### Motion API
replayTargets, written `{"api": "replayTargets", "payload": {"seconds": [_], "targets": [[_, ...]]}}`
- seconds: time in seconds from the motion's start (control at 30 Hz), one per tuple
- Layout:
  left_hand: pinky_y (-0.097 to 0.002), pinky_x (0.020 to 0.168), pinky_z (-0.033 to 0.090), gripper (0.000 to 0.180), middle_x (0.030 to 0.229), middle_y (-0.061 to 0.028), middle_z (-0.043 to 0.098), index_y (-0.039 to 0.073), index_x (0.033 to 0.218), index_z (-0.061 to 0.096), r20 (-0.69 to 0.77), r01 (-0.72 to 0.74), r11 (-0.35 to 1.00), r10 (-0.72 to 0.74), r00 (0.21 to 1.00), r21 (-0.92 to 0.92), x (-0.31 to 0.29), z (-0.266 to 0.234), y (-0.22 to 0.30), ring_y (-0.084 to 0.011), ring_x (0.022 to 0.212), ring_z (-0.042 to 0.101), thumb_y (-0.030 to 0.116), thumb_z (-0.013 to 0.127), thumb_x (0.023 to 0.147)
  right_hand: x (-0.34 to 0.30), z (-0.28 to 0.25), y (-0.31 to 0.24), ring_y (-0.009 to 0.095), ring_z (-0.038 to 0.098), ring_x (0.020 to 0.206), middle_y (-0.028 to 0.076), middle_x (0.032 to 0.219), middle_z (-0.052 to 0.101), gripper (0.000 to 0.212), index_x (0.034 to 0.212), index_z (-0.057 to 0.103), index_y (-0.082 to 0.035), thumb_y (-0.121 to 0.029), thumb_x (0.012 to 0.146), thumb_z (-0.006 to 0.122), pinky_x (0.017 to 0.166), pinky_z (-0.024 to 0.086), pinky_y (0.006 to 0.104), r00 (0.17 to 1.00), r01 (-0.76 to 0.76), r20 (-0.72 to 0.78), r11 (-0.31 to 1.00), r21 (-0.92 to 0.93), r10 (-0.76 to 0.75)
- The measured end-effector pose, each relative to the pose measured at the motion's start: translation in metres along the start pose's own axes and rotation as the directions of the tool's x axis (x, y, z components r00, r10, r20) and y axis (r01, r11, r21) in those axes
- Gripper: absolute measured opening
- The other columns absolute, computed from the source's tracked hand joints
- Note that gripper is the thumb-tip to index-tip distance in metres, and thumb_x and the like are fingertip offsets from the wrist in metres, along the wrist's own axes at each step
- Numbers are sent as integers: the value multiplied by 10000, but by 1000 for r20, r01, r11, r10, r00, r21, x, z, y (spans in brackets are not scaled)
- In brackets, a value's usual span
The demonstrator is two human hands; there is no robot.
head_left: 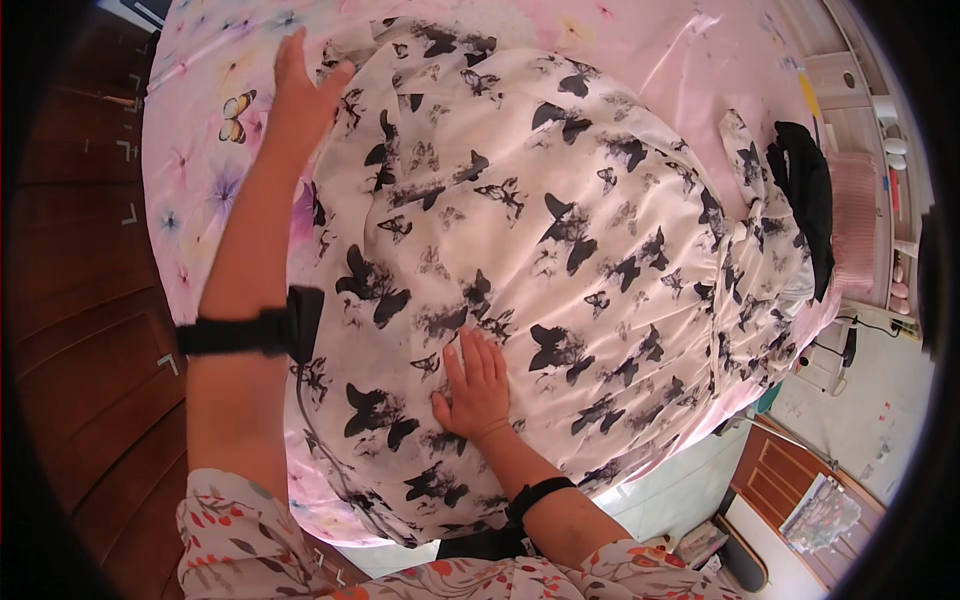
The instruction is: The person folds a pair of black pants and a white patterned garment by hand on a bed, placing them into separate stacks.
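Both hands (475, 385) flatten butterfly dress (560, 230) over pink bedsheet (200, 170).

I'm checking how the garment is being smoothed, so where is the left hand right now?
In the head view the left hand is at the upper left, fingers spread over the far edge of the butterfly-print garment, beside the pink floral bedsheet.

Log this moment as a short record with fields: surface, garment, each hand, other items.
surface: bed with pink floral sheet
garment: white dress with black butterfly print, spread out flat over the sheet
left hand: open, palm down at the dress's far left edge
right hand: open, flat on the dress near its close edge
wrists: black strap on the left forearm, another on the right
other items: black cloth at the dress's right end
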State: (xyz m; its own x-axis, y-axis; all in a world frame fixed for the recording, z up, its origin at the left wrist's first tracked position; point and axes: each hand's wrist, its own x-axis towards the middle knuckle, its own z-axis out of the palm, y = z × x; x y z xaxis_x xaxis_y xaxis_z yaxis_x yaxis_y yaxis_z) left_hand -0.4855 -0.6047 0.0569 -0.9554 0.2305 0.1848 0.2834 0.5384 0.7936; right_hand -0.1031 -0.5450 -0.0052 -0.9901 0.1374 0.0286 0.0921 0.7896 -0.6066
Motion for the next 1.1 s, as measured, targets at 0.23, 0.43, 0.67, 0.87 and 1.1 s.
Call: {"api": "replayTargets", "payload": {"seconds": [0.23,0.43,0.67,0.87,1.1], "targets": [[-532,1106,142,607,1485,-162,229,125,1382,369,779,-556,752,92,621,354,-121,5,5,-287,1392,192,245,601,834,-1,-3,6,400,355,1261,235,1383,351,658,1280,410,-28,-282,698,585,1045,258,517,1000,-11,-3,1000,-17,11],[-533,1055,252,627,1429,-190,310,53,1372,334,121,129,672,-312,942,729,-108,-53,-93,-337,1321,308,261,586,837,-1,2,-7,399,363,1253,232,1385,350,670,1294,401,-27,-275,699,585,1048,253,513,999,23,-44,1000,-7,-24],[-476,1048,272,472,1343,-223,408,7,1258,452,139,-20,931,-33,990,364,-217,-63,-2,-376,1252,383,152,585,829,-6,-2,-1,388,354,1248,213,1392,345,688,1320,390,-38,-260,702,594,1052,249,499,999,6,-50,998,-56,-9],[-405,993,345,300,1221,-184,468,9,1098,528,25,152,984,-155,988,95,-371,-67,91,-339,1158,449,15,534,799,-12,-3,-2,363,349,1273,202,1408,339,650,1339,398,-54,-317,769,567,1066,239,485,996,11,-85,997,-71,-17],[-257,677,456,96,870,-64,592,29,940,571,352,695,677,-607,713,-242,-577,-95,115,-141,738,570,20,538,850,-69,-47,-12,349,336,1285,193,1400,348,584,1345,366,-17,-239,841,561,1078,217,458,989,-43,-132,991,126,59]]}}
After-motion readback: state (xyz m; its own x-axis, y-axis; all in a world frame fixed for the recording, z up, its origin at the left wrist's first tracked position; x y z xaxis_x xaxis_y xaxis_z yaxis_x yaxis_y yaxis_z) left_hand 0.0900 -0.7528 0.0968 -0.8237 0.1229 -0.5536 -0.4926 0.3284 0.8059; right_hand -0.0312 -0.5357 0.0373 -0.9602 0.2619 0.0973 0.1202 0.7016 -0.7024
